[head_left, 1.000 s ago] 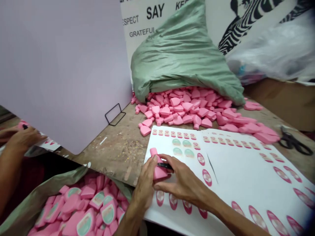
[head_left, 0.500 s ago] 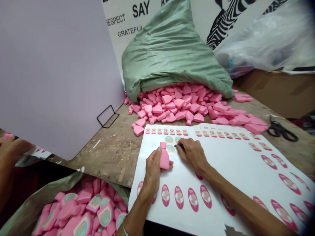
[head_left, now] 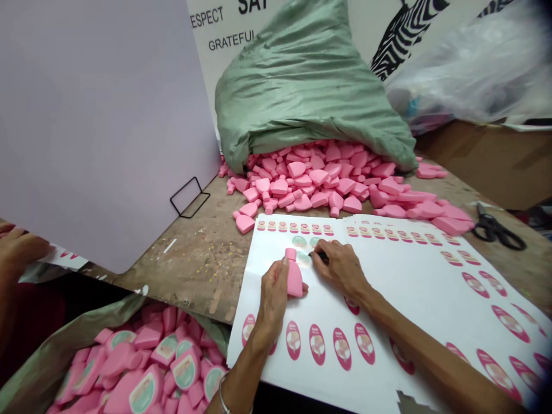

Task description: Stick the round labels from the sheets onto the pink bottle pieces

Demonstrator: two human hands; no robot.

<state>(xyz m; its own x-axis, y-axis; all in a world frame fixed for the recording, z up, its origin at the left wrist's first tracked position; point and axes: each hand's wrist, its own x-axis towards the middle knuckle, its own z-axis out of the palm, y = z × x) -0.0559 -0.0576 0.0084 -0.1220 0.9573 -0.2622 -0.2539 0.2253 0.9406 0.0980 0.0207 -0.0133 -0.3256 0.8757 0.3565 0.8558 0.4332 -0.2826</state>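
Tightly, the left hand (head_left: 273,299) clasps a pink bottle (head_left: 295,278) upright; the right (head_left: 338,268) pinches a dark tool (head_left: 321,256).

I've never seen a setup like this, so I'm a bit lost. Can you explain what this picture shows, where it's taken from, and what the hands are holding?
No machine here: these are a person's bare hands, filmed by one camera worn on their head, looking forward and down. On the worn wooden table lie white sheets of pink oval labels, and a heap of pink bottle-shaped pieces spills from a green sack. The left hand holds one pink piece upright against the sheet. The right hand pinches a small dark tool. Another person's hand shows at far left.
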